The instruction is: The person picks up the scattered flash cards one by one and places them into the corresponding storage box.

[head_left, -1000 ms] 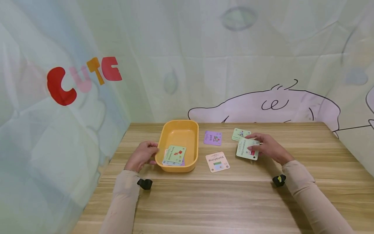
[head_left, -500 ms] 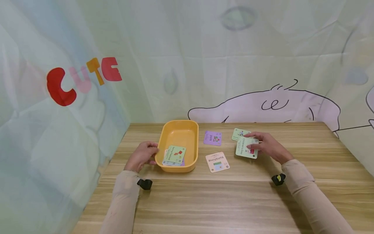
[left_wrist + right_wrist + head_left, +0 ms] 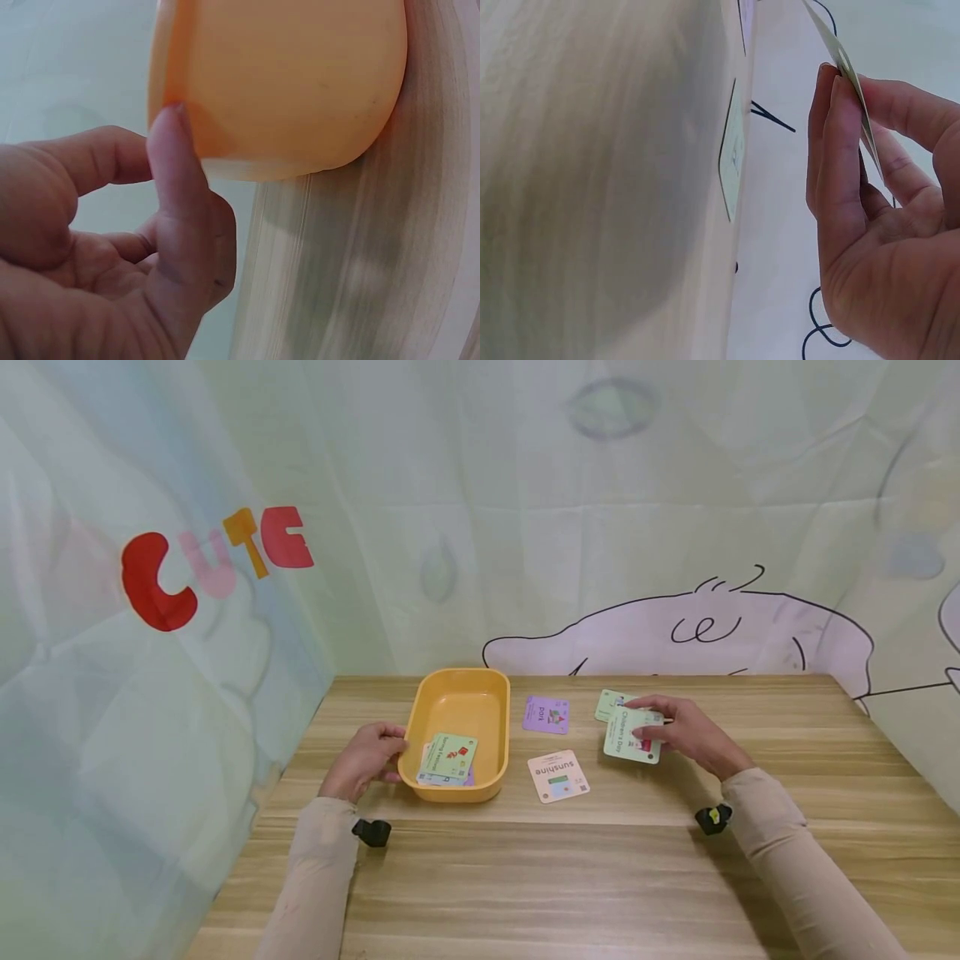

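Note:
At the left, a yellow plastic tray [image 3: 458,677] stands on the table, with several cards inside; a green "Spring Festival" card [image 3: 452,755] lies on top of them. My left hand [image 3: 362,761] pinches the tray's near left rim between thumb and fingers. The left wrist view shows this left hand [image 3: 150,232] close up at the tray wall [image 3: 292,82]. A green "Children's Day" card [image 3: 626,742] is pinched in my right hand [image 3: 693,737]. In the right wrist view this card [image 3: 866,124] is seen edge-on, raised off the table. Another green card [image 3: 609,704] lies partly hidden behind it.
Between the tray and my right hand, a purple "park" card [image 3: 546,714] and a pale pink "sunshine" card [image 3: 558,776] lie on the wooden table [image 3: 525,885]. A printed fabric backdrop [image 3: 450,527] rises behind and to the left of the table.
My right hand has lifted the "Children's Day" card slightly and shifted it a little left, over more of the green card behind. The left hand and tray stay put.

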Demonstrator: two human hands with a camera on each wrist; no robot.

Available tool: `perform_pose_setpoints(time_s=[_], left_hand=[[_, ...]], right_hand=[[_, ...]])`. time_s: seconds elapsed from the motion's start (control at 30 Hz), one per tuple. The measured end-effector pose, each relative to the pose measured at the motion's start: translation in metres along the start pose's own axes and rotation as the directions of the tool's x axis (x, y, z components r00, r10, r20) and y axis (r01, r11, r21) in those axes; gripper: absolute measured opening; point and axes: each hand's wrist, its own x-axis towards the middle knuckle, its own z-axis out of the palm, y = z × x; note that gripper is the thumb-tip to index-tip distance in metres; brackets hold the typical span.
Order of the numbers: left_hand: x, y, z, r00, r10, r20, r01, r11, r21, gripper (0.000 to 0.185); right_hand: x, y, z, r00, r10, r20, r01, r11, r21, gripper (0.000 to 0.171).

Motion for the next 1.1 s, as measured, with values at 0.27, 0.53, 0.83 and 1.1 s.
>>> perform_pose_setpoints(time_s=[0.27,0.53,0.83,1.1], left_hand=[[-0.001,0.001,0.001,1.0,-0.001,-0.005,0.001,1.0,-0.002,0.029],[0.0,-0.001,0.001,1.0,0.002,-0.007,-0.002,1.0,-0.001,0.03],[0.0,-0.001,0.001,1.0,0.0,-0.003,0.0,1.0,-0.007,0.03],[-0.002,0.0,0.0,1.0,0.003,-0.008,-0.003,1.0,-0.006,0.029]], right_hand=[[0.0,-0.007,0.0,1.0,-0.015,-0.01,0.015,1.0,-0.013,0.053],[0.0,-0.009,0.001,0.999,-0.022,-0.029,0.021,1.0,-0.016,0.053],[-0.001,-0.012,0.001,0.999,-0.033,-0.037,0.032,0.999,-0.044,0.053],[-0.003,-0.016,0.002,0.999,-0.036,-0.04,0.035,0.999,-0.04,0.053]])
